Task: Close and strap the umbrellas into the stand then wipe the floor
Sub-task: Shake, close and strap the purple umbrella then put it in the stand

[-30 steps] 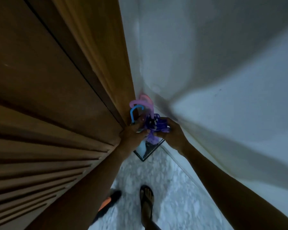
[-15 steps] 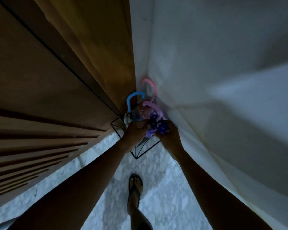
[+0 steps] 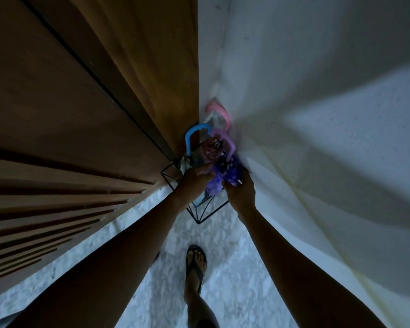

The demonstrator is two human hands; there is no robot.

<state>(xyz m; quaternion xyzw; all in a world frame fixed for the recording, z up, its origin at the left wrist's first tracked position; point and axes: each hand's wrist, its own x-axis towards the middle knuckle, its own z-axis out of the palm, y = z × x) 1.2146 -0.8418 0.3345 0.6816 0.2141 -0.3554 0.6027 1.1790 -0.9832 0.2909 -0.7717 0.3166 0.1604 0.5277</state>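
Note:
A black wire umbrella stand (image 3: pixel 205 217) sits in the corner between a wooden door and a white wall. Three closed umbrellas stand in it, their curved handles up: blue handle (image 3: pixel 194 136), pink handle (image 3: pixel 219 114), purple handle (image 3: pixel 225 140). My left hand (image 3: pixel 194 178) and my right hand (image 3: pixel 240 190) both grip the folded purple canopy of the purple umbrella (image 3: pixel 219 179) just above the stand's rim. The fingertips are buried in the fabric, so any strap is hidden.
A slatted wooden door (image 3: pixel 69 138) runs along the left and a white wall (image 3: pixel 317 138) along the right. The floor (image 3: pixel 227 247) is pale marble. My sandalled foot (image 3: pixel 195 261) stands a step short of the stand.
The view has drawn back and down, showing more of the stand and floor. Both hands stay on the purple umbrella and have shifted slightly lower along its canopy.

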